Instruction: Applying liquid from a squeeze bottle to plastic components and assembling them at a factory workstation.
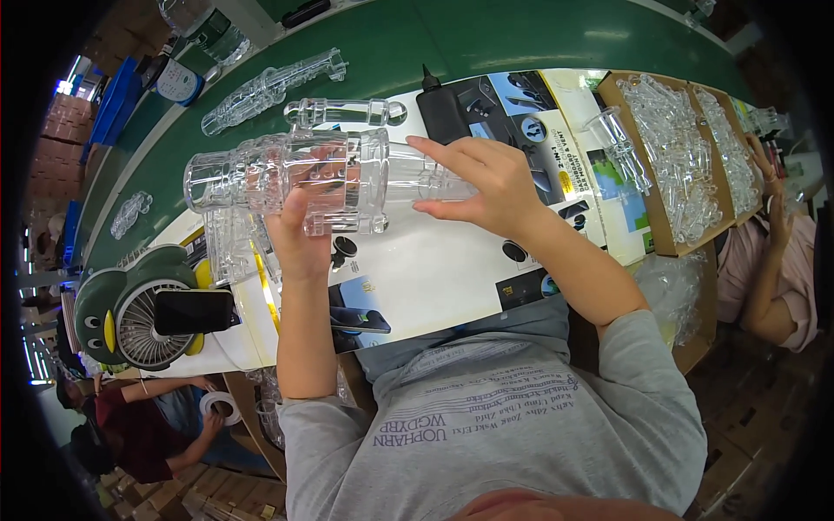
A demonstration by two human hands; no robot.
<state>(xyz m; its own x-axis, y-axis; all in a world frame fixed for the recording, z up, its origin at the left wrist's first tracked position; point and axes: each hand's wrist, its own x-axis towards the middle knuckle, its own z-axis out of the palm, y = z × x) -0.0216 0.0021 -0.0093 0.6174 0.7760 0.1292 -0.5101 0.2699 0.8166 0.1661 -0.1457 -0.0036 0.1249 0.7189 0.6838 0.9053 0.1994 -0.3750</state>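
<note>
In front of me my left hand (pixel 304 217) is closed around a large clear tubular piece (pixel 239 178), gripping it from below and behind; its fingers show through the transparent wall. The piece lies level, with rings along its body and a thinner clear tube (pixel 408 174) at its right end. My right hand (pixel 486 182) has its index finger along the upper side of that tube and its thumb at the lower side. The tube's far end runs into the palm. Behind the piece is a smaller clear tube with a ball end (pixel 347 112).
A black nozzle bottle (pixel 441 113) stands behind my right hand. Further clear parts (pixel 274 89) lie on the green table (pixel 486 35). Cardboard boxes (pixel 673 234) of clear parts are at right, beside another person. A green fan (pixel 130 313) with a phone (pixel 193 312) stands at left.
</note>
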